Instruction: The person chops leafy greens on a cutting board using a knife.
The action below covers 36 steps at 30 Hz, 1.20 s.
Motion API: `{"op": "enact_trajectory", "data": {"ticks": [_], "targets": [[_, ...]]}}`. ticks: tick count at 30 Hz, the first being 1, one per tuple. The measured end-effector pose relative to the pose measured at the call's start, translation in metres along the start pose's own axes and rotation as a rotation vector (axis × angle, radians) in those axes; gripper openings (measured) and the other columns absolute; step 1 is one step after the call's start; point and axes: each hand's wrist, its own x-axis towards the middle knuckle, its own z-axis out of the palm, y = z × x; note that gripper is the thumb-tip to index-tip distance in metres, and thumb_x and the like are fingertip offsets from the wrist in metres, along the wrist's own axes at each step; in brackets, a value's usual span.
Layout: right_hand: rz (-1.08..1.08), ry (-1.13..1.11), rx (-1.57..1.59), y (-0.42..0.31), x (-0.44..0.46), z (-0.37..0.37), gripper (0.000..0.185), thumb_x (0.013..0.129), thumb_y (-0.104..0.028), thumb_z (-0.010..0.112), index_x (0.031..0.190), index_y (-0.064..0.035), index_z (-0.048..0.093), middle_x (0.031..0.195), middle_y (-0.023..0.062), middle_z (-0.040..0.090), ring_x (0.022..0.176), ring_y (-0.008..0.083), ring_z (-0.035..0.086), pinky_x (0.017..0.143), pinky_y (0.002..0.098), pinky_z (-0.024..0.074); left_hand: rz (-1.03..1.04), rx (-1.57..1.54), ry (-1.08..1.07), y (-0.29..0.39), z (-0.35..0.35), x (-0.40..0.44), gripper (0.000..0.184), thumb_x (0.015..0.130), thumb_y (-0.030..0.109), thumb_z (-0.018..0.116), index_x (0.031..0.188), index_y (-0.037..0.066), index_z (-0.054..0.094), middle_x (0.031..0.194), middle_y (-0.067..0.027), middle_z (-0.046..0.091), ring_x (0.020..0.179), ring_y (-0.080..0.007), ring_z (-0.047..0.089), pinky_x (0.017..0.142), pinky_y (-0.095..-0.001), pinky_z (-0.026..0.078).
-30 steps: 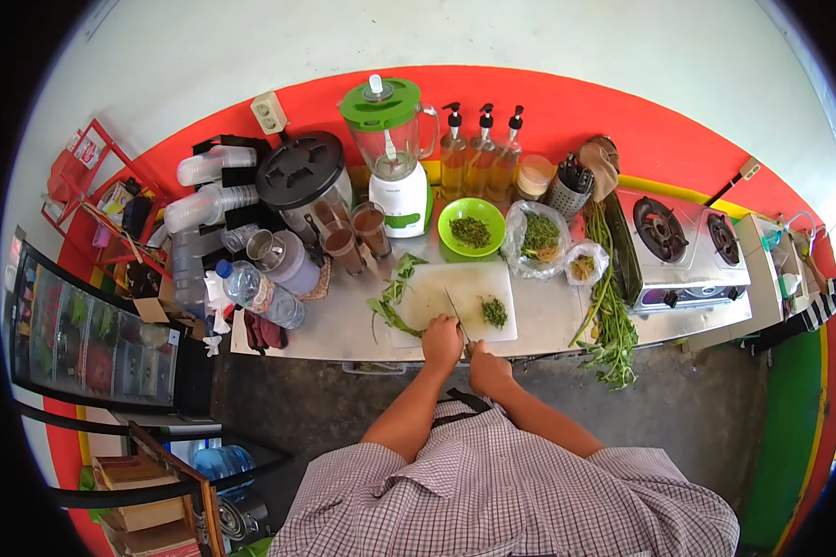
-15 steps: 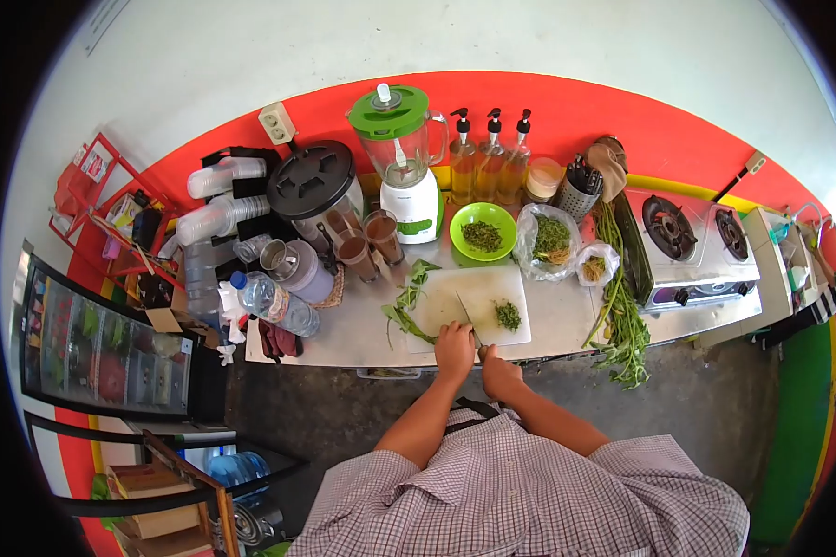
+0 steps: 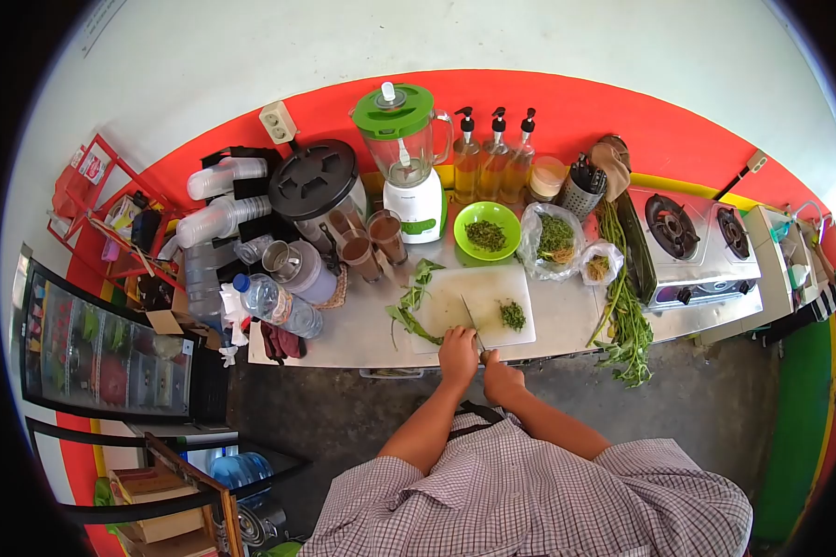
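My right hand [image 3: 502, 378] is closed on the handle of a knife [image 3: 470, 314], whose blade points up and left over the white cutting board [image 3: 446, 283]. Beside the blade, at the board's front edge, my left hand [image 3: 458, 354] is closed; what its fingers press on is hidden. Leafy stalks [image 3: 413, 302] lie along the board's left edge. A small heap of chopped greens [image 3: 512, 316] rests on the board's right part. Behind the board, a green bowl [image 3: 487, 232] holds more chopped greens.
A blender [image 3: 409, 167], pump bottles [image 3: 494, 158] and plastic bags of greens [image 3: 550, 243] stand behind the board. Long stalks [image 3: 627, 334] hang over the front edge beside the gas stove [image 3: 692, 246]. Glasses [image 3: 359, 255] and a water bottle [image 3: 274, 304] are at the left.
The whole view has shifted, so the counter and its things appear slightly farther right. Both hands stay close together at the board's front edge with the knife.
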Motion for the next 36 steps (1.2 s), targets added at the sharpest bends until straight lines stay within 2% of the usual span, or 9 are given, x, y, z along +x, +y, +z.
{"op": "enact_trajectory", "data": {"ticks": [3,5,9,13,16,18,27,31,36], "targets": [[0.007,-0.043,0.005,0.007,0.007,0.004,0.064,0.087,-0.013,0.065,0.137,0.0055,0.029,0.109,0.0242,0.071,0.102,0.0349,0.072,0.088,0.0452,0.0565,-0.032,-0.006,-0.003,0.002,0.001,0.000,0.012,0.088,0.009,0.063,0.097,0.006,0.071,0.093,-0.0090,0.063,0.095,-0.0311,0.060,0.080,-0.0425,0.052],[-0.040,-0.064,-0.063,0.000,-0.002,-0.014,0.056,0.093,-0.016,0.059,0.136,0.0034,0.030,0.114,0.0237,0.071,0.104,0.0331,0.072,0.088,0.0450,0.0565,-0.045,-0.017,0.009,-0.001,0.002,0.002,0.012,0.087,0.009,0.064,0.097,0.007,0.071,0.092,-0.0094,0.063,0.095,-0.0321,0.060,0.080,-0.0433,0.052],[-0.015,-0.076,-0.023,-0.003,-0.011,-0.011,0.057,0.091,-0.015,0.062,0.135,0.0028,0.030,0.115,0.0240,0.070,0.106,0.0341,0.071,0.088,0.0451,0.0564,-0.071,-0.084,0.021,-0.001,-0.003,0.009,0.011,0.086,0.008,0.065,0.096,0.007,0.071,0.092,-0.0102,0.063,0.094,-0.0333,0.060,0.079,-0.0438,0.051],[-0.038,-0.077,-0.005,0.007,0.000,-0.001,0.073,0.086,-0.012,0.066,0.142,0.0056,0.024,0.112,0.0243,0.071,0.106,0.0365,0.070,0.089,0.0449,0.0558,-0.090,-0.117,-0.031,-0.002,-0.002,0.005,0.011,0.086,0.007,0.065,0.096,0.006,0.071,0.093,-0.0110,0.064,0.094,-0.0342,0.060,0.079,-0.0443,0.051],[-0.025,-0.152,-0.083,0.000,-0.008,-0.018,0.058,0.090,-0.016,0.063,0.134,0.0030,0.030,0.114,0.0244,0.070,0.106,0.0347,0.071,0.089,0.0449,0.0562,-0.064,-0.071,0.002,-0.001,-0.003,0.001,0.012,0.086,0.007,0.065,0.096,0.006,0.071,0.093,-0.0108,0.064,0.094,-0.0341,0.060,0.079,-0.0442,0.052],[-0.034,-0.105,-0.016,0.004,-0.009,-0.008,0.072,0.086,-0.011,0.065,0.142,0.0058,0.024,0.112,0.0246,0.070,0.106,0.0360,0.070,0.089,0.0452,0.0555,-0.049,-0.051,0.017,0.001,-0.004,0.004,0.013,0.086,0.007,0.065,0.097,0.006,0.071,0.093,-0.0105,0.064,0.094,-0.0340,0.060,0.079,-0.0440,0.052],[-0.055,-0.138,0.008,0.008,-0.014,-0.019,0.083,0.086,-0.012,0.065,0.149,0.0082,0.015,0.114,0.0251,0.070,0.107,0.0364,0.070,0.091,0.0471,0.0546,-0.072,0.022,-0.060,-0.002,0.001,0.007,0.013,0.087,0.005,0.063,0.099,0.004,0.065,0.097,-0.0135,0.061,0.097,-0.0351,0.057,0.084,-0.0453,0.049],[-0.032,-0.128,0.013,0.010,-0.008,-0.004,0.085,0.085,-0.011,0.067,0.149,0.0085,0.015,0.116,0.0244,0.069,0.107,0.0361,0.070,0.090,0.0468,0.0549,-0.092,-0.025,-0.088,-0.001,0.002,0.010,0.010,0.086,0.002,0.062,0.096,0.004,0.062,0.096,-0.0142,0.060,0.097,-0.0362,0.056,0.085,-0.0457,0.048],[-0.047,-0.193,-0.040,0.009,-0.007,-0.019,0.076,0.085,-0.011,0.067,0.143,0.0074,0.022,0.115,0.0240,0.070,0.107,0.0358,0.070,0.089,0.0463,0.0550,-0.107,-0.019,-0.111,-0.002,-0.001,0.007,0.009,0.085,0.002,0.063,0.095,0.004,0.062,0.096,-0.0134,0.060,0.098,-0.0358,0.056,0.084,-0.0458,0.049]]}}
